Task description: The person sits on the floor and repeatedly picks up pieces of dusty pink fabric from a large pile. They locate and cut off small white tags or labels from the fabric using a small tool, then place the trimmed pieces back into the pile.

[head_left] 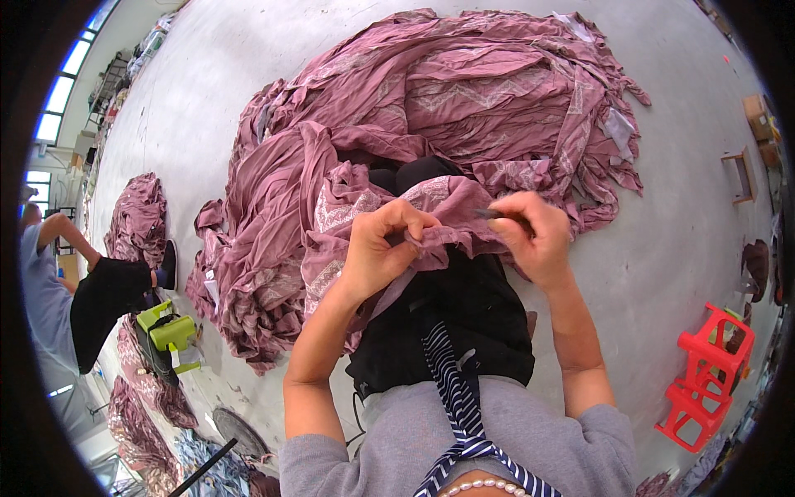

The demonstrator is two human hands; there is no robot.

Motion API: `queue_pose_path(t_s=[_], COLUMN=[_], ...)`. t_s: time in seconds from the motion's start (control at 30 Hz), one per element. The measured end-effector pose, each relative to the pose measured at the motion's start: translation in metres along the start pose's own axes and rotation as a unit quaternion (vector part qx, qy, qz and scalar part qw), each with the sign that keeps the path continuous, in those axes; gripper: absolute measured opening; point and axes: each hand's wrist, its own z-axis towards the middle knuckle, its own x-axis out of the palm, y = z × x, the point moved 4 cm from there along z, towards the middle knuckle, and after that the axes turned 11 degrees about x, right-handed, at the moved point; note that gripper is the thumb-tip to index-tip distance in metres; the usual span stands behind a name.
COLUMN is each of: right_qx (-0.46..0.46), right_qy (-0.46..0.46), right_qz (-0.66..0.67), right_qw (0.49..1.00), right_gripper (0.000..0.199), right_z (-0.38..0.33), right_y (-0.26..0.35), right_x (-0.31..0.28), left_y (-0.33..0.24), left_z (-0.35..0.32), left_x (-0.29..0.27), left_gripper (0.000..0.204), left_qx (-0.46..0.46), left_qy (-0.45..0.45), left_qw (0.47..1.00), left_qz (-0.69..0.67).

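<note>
A dusty-pink cloth (454,200) with pale zigzag patterning lies gathered over my lap. My left hand (383,248) pinches its edge between thumb and fingers. Close by on the right, my right hand (537,236) is closed around a small dark pointed tool (487,213), perhaps thread snips; most of it is hidden in the fingers. The tool's tip points left, just above the cloth edge. From my lap the cloth runs into a big heap of the same pink fabric (489,95) on the floor ahead and to the left.
Red plastic stools (714,356) stand at the right, with a small wooden stool (739,178) farther off. At the left, another person (87,290) sits near a green stool (171,333). More pink fabric (139,217) is piled beside that person. Grey floor (190,108) surrounds the heap.
</note>
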Motion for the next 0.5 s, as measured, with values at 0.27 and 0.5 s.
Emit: queue_pose_path(t_s=[0.27, 0.5], right_qx=[0.103, 0.161], right_qy=[-0.071, -0.091], right_qz=[0.152, 0.182], right_qw=[0.98, 0.966], right_gripper=[0.021, 0.018], right_z=[-0.001, -0.01], right_y=[-0.039, -0.084], right_x=[-0.017, -0.022], left_y=[-0.007, 0.07], left_z=[-0.027, -0.1], left_x=[-0.048, -0.101], left_gripper=[0.027, 0.096], left_qx=[0.031, -0.181], left_qy=[-0.21, -0.099], left_qw=[0.905, 0.922], left_qz=[0.368, 0.329])
